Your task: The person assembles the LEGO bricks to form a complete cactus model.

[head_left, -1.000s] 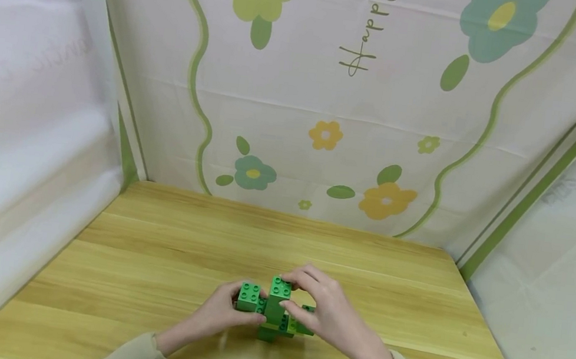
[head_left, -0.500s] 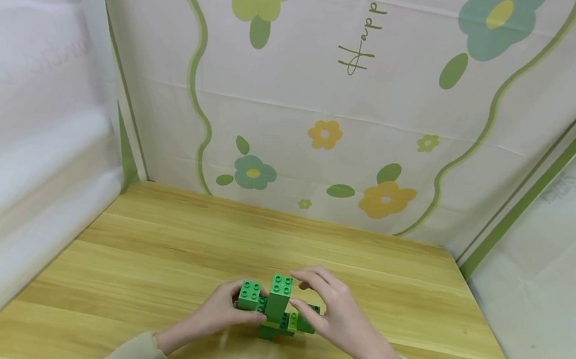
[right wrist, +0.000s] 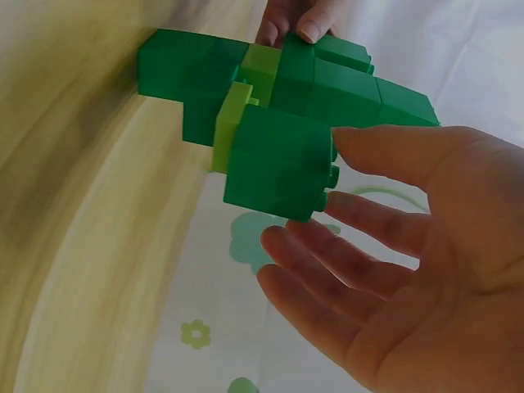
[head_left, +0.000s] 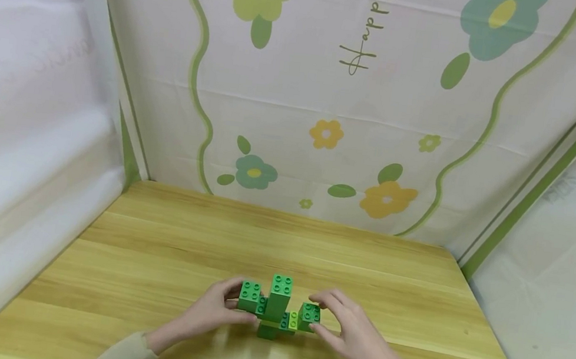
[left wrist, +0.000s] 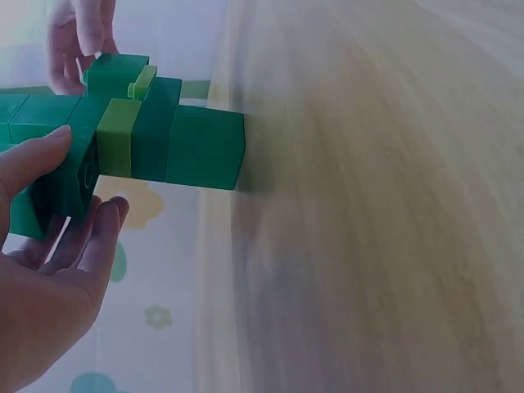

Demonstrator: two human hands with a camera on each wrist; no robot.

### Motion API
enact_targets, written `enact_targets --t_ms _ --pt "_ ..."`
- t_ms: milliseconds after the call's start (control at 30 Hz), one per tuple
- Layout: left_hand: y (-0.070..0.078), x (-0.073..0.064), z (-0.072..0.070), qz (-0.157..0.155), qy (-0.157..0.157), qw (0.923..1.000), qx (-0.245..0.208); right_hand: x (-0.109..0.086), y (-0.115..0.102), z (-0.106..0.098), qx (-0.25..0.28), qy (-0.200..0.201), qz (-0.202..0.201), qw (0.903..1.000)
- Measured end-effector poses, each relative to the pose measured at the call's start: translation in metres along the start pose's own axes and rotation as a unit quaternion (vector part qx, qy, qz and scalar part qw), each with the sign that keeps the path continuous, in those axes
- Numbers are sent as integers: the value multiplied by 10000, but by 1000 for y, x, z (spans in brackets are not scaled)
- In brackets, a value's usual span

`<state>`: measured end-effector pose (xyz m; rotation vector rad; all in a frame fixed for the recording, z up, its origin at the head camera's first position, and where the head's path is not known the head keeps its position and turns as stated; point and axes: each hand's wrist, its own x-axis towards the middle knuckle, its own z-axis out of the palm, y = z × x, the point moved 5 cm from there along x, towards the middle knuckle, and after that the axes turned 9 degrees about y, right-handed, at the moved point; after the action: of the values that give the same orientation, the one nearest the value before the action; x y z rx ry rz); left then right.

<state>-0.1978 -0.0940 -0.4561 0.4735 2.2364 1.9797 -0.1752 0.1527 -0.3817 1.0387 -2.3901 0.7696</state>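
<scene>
A green toy-brick build (head_left: 278,306) stands upright on the table, with a tall middle column and a block out to each side. My left hand (head_left: 217,305) holds its left side, thumb in front and fingers behind; in the left wrist view the thumb (left wrist: 51,151) lies on a dark green brick. My right hand (head_left: 353,332) is at the right end block (head_left: 310,315), thumb and index finger spread to either side of its top. The right wrist view shows its fingertips (right wrist: 336,209) right at that block's studs. A lime green brick (right wrist: 233,123) joins that block to the rest.
The wooden table (head_left: 180,238) stretches out around the build. White cloth walls with printed flowers (head_left: 387,199) enclose it at the back and both sides. Pale sleeves (head_left: 124,353) cover the forearms.
My right hand has let go of the tall column's top and moved right and down to the right end block. The left hand has slid slightly left, its thumb drawing back from the column.
</scene>
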Motion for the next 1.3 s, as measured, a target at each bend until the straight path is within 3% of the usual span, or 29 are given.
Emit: enact_targets --t_ms 267,700,933,1300 --pt "2 -2 -4 -24 122 9999 106 -7 5 3 236 151 -40 9996" --pt "5 4 -6 65 399 9976 563 -6 18 7 807 55 552 9952" --pt "3 14 -10 -15 345 9976 602 -1 28 9 1250 -118 754 9892" --pt "-4 30 -14 -383 322 9966 659 7 53 13 2038 -882 1596 9619"
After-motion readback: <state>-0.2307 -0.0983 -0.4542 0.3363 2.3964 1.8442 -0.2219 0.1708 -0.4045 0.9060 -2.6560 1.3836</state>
